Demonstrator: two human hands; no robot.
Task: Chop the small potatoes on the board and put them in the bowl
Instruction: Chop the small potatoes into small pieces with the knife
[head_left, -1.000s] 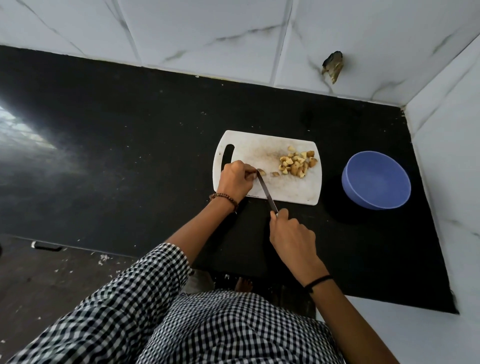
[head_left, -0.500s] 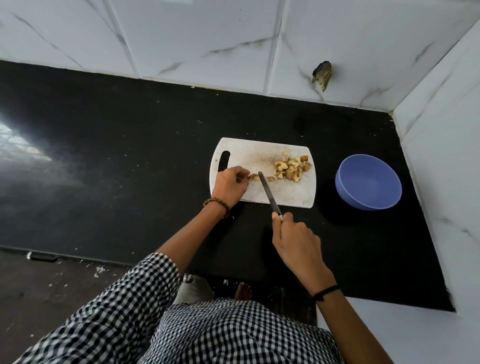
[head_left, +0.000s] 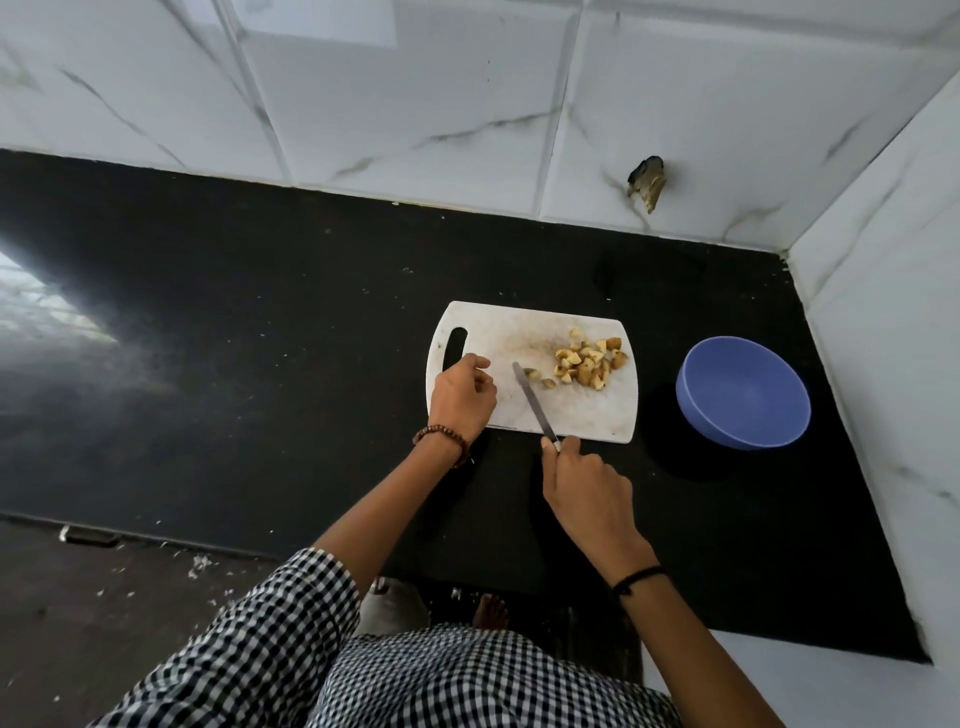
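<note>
Since half a second ago, left hand (head_left: 461, 396) has let go of the potato, fingers (head_left: 480, 362) loosely curled, empty. Right hand (head_left: 587, 486) grips the knife (head_left: 533, 398); potato pieces (head_left: 584, 359) lie right of its blade on the board (head_left: 576, 410), the bowl (head_left: 743, 393) farther right.

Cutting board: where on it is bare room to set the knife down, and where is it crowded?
The cutting board is bare along its near edge, between the knife and its right edge, and along its far-left stretch beyond the left hand. The potato pieces crowd the far-right corner.
</note>
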